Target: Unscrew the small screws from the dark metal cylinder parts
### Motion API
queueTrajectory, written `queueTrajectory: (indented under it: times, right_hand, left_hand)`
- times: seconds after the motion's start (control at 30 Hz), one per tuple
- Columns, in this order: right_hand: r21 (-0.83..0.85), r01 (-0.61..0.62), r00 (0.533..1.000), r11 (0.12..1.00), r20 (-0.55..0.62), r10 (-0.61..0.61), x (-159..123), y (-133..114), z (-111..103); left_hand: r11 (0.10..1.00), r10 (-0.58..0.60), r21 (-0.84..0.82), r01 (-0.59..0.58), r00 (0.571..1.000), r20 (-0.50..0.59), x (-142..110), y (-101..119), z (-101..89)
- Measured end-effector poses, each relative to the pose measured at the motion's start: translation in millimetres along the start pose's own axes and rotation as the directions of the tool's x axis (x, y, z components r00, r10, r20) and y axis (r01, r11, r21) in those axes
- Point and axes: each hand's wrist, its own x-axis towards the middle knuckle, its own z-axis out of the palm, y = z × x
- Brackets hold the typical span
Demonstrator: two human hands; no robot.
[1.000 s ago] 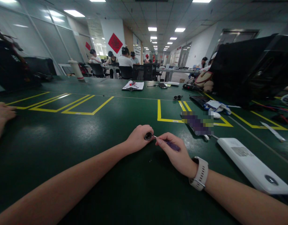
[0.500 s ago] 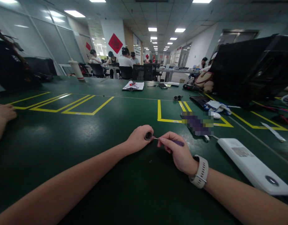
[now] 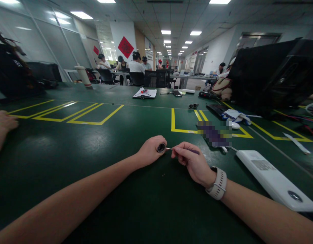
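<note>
My left hand (image 3: 150, 150) is closed around a small dark cylinder with a shiny metal rim (image 3: 160, 148), its round end facing me. Between the thumb and fingers of my right hand (image 3: 190, 159) is a small screwdriver (image 3: 194, 151) with a purple handle. Its thin metal shaft points left and reaches the side of the cylinder; the tip's exact contact is too small to tell. A few tiny pieces (image 3: 163, 175) lie on the green tabletop (image 3: 136, 210) below my hands.
A white power bank (image 3: 273, 179) lies right of my right forearm, cabled to a partly blurred phone (image 3: 214, 135). Beyond are a pair of short dark cylinders (image 3: 193, 106), a clipboard (image 3: 144, 93) and a black case (image 3: 268, 74). Another person's hand (image 3: 5, 123) rests at far left.
My right hand and the screwdriver have turned slightly, and the shaft now lies more level. The cylinder in my left hand has tilted a little. The other person's hand has shifted slightly.
</note>
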Motion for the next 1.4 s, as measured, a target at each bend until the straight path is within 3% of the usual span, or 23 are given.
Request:
queueTrajectory:
  times: [0.33, 0.5, 0.67, 0.83, 1.03, 1.4]
  right_hand:
    - [0.098, -0.044, 0.999, 0.994, 0.022, 0.042, 1.9, 0.6, -0.3]
    - [-0.027, 0.035, 0.999, 0.999, -0.018, -0.036, -1.2, 3.2, 1.1]
    - [-0.252, 0.126, 0.992, 0.959, 0.01, -0.128, -3.2, 7.1, 0.5]
    - [-0.248, 0.107, 0.994, 0.963, 0.03, -0.103, -1.7, 4.4, 0.2]
    - [0.024, -0.018, 1.0, 1.0, -0.002, 0.018, 1.4, 0.5, -0.9]
    - [0.125, -0.05, 0.998, 0.991, 0.032, 0.046, 0.4, -2.0, 0.6]
  left_hand:
    - [0.994, 0.024, -0.104, -0.026, 1.0, -0.015, 1.0, 4.2, -3.2]
    - [0.999, -0.015, 0.042, 0.016, 0.999, -0.035, 1.5, 3.7, -2.4]
    - [0.97, 0.022, 0.244, -0.025, 1.0, 0.017, 1.1, 4.6, -1.0]
    - [0.944, 0.016, 0.327, -0.037, 0.998, 0.066, -0.2, 5.0, 0.2]
    - [0.977, 0.025, 0.211, -0.028, 1.0, 0.017, -1.3, 4.9, -0.9]
    - [0.992, -0.017, -0.13, 0.009, 0.998, -0.063, 0.7, 0.8, -0.9]
